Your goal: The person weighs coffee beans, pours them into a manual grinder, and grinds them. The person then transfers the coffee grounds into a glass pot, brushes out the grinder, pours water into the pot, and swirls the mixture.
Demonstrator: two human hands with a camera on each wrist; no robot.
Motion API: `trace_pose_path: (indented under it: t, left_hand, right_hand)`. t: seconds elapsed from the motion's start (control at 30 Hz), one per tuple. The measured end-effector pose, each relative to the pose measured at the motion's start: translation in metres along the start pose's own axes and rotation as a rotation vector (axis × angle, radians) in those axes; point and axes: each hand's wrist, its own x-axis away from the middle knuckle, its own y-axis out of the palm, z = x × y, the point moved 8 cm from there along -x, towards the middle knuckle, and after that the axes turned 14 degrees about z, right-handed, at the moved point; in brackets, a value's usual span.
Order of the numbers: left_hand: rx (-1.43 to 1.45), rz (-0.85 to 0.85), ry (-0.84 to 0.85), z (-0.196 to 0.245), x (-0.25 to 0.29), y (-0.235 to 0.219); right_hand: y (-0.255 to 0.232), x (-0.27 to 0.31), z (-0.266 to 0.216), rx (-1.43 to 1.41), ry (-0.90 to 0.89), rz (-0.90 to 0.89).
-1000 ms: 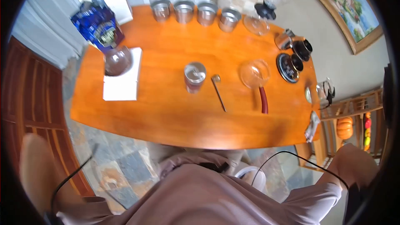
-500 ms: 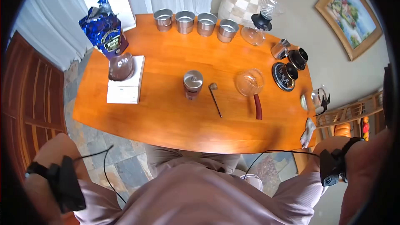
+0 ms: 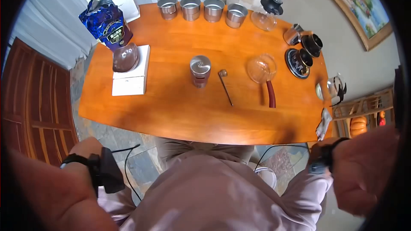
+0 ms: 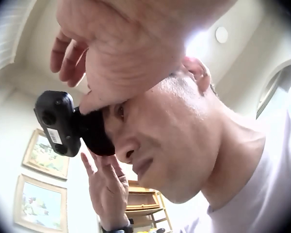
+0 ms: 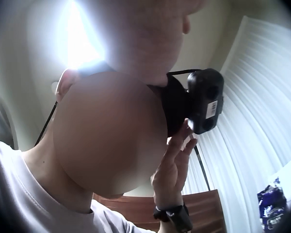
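Observation:
Both hands are raised to the head-worn camera (image 4: 56, 124) on its dark band. My left hand (image 4: 121, 58) fills the top of the left wrist view, its thumb reaching the camera's mount and its fingers loosely bent. Lower in that view, my right hand (image 4: 106, 189) has its fingers extended upward, their tips at the band's lower edge. In the head view only the wrists and bases of the hands show, at the lower left and right, with a strapped wrist camera (image 3: 109, 171) at the left one. Neither hand touches anything on the table.
On the wooden table (image 3: 171, 115) stand a metal-topped canister (image 3: 200, 70), a long-handled scoop (image 3: 225, 87), a red-handled glass vessel (image 3: 262, 68), several metal cups (image 3: 190, 8), a blue bag (image 3: 107, 23) and a dark bowl (image 3: 126, 57) on a white scale (image 3: 129, 85). Black cables hang by both arms.
Both forearms have risen from low at the sides toward the head, and more of each wrist shows now. The head view has shifted slightly; the things on the table keep their places.

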Motion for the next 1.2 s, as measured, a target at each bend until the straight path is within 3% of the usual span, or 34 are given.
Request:
trace_pose_path:
  t: [0.03,0.07,0.1,0.13,0.17,0.23,0.27,0.33,0.43,0.57,0.63,0.67,0.7,0.77,0.83,1.0,1.03,1.07,1.2]
  left_hand:
    - [0.000,0.011,-0.019,0.007,-0.010,0.029]
    - [0.001,0.013,-0.046,0.001,0.000,0.022]
    - [0.163,0.042,0.024,-0.004,0.005,0.037]
    - [0.326,0.071,0.097,-0.013,0.019,0.054]
    - [0.146,-0.009,0.011,-0.031,0.038,0.070]
    - [0.226,-0.158,-0.344,-0.075,0.075,0.118]
    - [0.301,-0.222,-0.541,-0.094,0.100,0.141]
    - [0.353,-0.310,-0.707,-0.120,0.138,0.177]
    - [0.366,-0.361,-0.686,-0.130,0.157,0.213]
    - [0.512,-0.266,-0.696,-0.139,0.167,0.252]
    - [0.677,-0.285,-0.752,-0.132,0.163,0.266]
    - [0.676,-0.247,-0.717,-0.131,0.163,0.271]
    - [0.678,-0.233,-0.735,-0.130,0.167,0.277]
    - [0.874,-0.190,-0.872,-0.132,0.174,0.291]
    - [0.887,-0.159,-0.908,-0.128,0.170,0.291]
    - [0.932,-0.083,-0.951,-0.134,0.169,0.293]
    - [0.927,-0.077,-0.882,-0.132,0.165,0.289]
    - [0.918,-0.066,-0.811,-0.130,0.161,0.286]
    - [0.889,-0.100,-0.832,-0.133,0.162,0.286]
  right_hand:
    - [0.001,-0.001,-0.001,-0.005,-0.009,-0.002]
    - [0.001,-0.004,0.000,-0.011,-0.009,-0.010]
    - [0.000,-0.009,-0.009,-0.018,-0.002,-0.018]
    - [0.026,0.011,0.010,-0.019,0.103,-0.262]
    - [0.052,0.045,0.029,0.017,0.300,-0.486]
    - [0.092,0.108,0.055,0.208,0.392,-0.856]
    - [0.105,0.134,0.066,0.293,0.436,-0.957]
    - [0.123,0.172,0.087,0.375,0.465,-0.943]
    - [0.141,0.196,0.103,0.426,0.454,-0.818]
    - [0.148,0.217,0.136,0.479,0.531,-0.854]
    - [0.144,0.208,0.145,0.290,0.715,-0.728]
    - [0.135,0.212,0.153,0.117,1.038,-0.685]
    - [0.126,0.217,0.161,-0.097,1.236,-0.515]
    - [0.112,0.179,0.152,-0.223,1.330,-0.304]
    - [0.106,0.140,0.146,-0.397,1.215,-0.056]
    - [0.120,0.114,0.144,-0.556,1.239,0.081]
    - [0.127,0.114,0.141,-0.548,1.240,0.051]
    - [0.134,0.109,0.136,-0.591,1.173,0.060]
    - [0.148,0.104,0.123,-0.670,1.057,0.090]
